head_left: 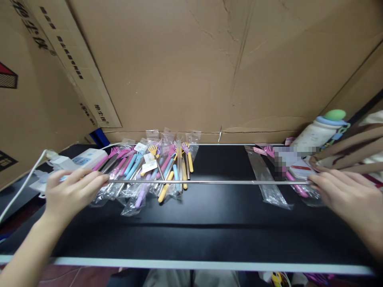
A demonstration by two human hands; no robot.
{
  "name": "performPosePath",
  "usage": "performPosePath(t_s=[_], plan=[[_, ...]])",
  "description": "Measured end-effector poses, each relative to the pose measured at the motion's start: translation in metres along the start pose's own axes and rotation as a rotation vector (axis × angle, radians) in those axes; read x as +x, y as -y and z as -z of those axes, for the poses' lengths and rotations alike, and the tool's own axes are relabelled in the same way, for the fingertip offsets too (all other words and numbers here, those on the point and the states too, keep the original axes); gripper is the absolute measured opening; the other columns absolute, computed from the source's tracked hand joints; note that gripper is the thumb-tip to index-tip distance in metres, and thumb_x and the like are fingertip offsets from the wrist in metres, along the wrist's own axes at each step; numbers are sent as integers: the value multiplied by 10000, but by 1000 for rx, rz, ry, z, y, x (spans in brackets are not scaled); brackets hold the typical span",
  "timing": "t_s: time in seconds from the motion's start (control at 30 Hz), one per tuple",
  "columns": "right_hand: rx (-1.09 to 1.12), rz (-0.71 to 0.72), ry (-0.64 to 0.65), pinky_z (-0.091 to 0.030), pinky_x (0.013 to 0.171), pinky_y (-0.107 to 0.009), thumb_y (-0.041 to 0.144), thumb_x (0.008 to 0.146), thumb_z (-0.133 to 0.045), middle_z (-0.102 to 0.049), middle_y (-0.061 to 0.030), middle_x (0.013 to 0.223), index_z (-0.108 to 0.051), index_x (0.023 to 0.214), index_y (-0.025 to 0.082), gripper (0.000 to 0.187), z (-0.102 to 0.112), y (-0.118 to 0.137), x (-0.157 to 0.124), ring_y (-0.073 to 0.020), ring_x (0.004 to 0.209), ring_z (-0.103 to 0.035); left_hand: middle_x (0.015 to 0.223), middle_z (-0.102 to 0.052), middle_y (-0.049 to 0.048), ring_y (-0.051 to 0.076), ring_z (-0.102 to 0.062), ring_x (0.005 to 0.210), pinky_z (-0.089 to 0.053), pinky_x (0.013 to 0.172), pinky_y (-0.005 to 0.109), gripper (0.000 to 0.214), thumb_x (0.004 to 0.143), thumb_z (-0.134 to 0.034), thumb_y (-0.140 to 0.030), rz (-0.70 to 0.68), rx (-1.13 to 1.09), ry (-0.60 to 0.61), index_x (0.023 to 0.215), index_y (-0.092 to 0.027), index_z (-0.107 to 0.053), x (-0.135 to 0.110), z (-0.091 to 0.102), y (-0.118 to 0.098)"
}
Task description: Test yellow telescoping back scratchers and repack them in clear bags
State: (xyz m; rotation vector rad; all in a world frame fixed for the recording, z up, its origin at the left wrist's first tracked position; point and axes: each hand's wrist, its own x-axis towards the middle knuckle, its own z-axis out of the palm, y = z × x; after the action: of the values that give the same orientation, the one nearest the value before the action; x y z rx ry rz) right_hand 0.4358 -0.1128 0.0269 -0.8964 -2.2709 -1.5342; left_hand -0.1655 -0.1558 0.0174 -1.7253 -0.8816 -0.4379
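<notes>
A long thin metal rod (209, 182) stretches level across the black table (191, 235), a little above it. My left hand (70, 191) pinches its left end with the fingertips. My right hand (344, 195) grips its right end, fingers closed round it. Behind the rod's left half lies a heap of packaged back scratchers (149, 169) with pink, blue, purple and yellow handles in clear bags. Near my right hand lies an empty clear bag (266, 181) and a pink back scratcher (295, 185) in its bag.
Cardboard sheets (209, 63) wall the back and left. A white power strip (85, 157) with a cable sits at the far left. A water bottle (321, 133) with a green lid stands at the back right, beside a brown bag (350, 153). The table's white front edge (191, 264) runs below.
</notes>
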Motion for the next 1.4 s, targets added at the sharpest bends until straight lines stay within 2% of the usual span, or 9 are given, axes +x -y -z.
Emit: performPosePath(t_s=[0.13,0.3,0.43,0.53,0.67,0.8,1.0,1.23,1.4], plan=[[-22,8,-16,-400,683,-287,218,901,-480,-672,-52,725,-629,755,172,213,0,0,-7,-168,732,-574,606,-658,-88,128,-586,627,-321,667,303,148,799,-683,-186,-17,38,-21,729,-222,-558,-8,0,8],[8,-33,-22,-398,654,-273,196,898,-470,-631,-39,673,-607,754,159,202,-2,5,-6,-157,649,-543,615,-659,-71,131,-580,611,-335,668,300,118,803,-672,-181,-44,47,-18,750,-215,-572,-7,-2,10],[27,-143,-21,-397,618,-263,212,901,-436,-630,-65,684,-617,771,158,229,3,6,-4,-166,620,-511,619,-648,-55,134,-573,629,-350,675,282,100,863,-575,-184,72,55,1,766,-209,-575,-3,-1,14],[59,-143,-37,-399,608,-260,216,898,-444,-648,-80,703,-612,777,168,212,15,12,3,-166,624,-517,633,-638,-48,138,-560,635,-349,663,275,122,877,-524,-159,121,13,34,778,-211,-574,2,5,11],[165,-110,-58,-371,580,-249,229,895,-489,-648,-57,699,-617,816,188,155,36,38,27,-147,599,-512,671,-647,-41,143,-562,650,-350,668,282,105,859,-549,-127,66,-119,62,799,-212,-562,20,17,-13],[308,-126,20,-322,583,-245,212,920,-459,-622,-20,704,-606,845,188,166,47,72,64,-124,600,-510,658,-628,-25,136,-533,624,-340,649,279,93,873,-543,-144,5,-229,42,797,-196,-556,54,21,-48],[449,-115,45,-263,558,-251,228,962,-357,-539,-3,631,-551,760,170,286,33,103,118,-125,564,-460,572,-514,-22,146,-467,585,-286,602,286,219,893,-467,-116,-49,-321,80,697,-190,-531,101,11,-85],[504,-65,55,-223,539,-274,197,947,-382,-527,-3,632,-532,743,173,254,26,124,150,-129,558,-452,603,-522,-10,152,-478,596,-287,606,297,215,922,-444,-175,-20,-427,146,715,-183,-505,115,3,-114],[522,-36,64,-201,522,-284,153,912,-433,-525,0,639,-521,742,175,193,30,140,166,-134,559,-462,597,-527,-10,148,-488,577,-287,595,296,253,942,-402,-182,-10,-538,122,703,-173,-486,128,0,-134]])
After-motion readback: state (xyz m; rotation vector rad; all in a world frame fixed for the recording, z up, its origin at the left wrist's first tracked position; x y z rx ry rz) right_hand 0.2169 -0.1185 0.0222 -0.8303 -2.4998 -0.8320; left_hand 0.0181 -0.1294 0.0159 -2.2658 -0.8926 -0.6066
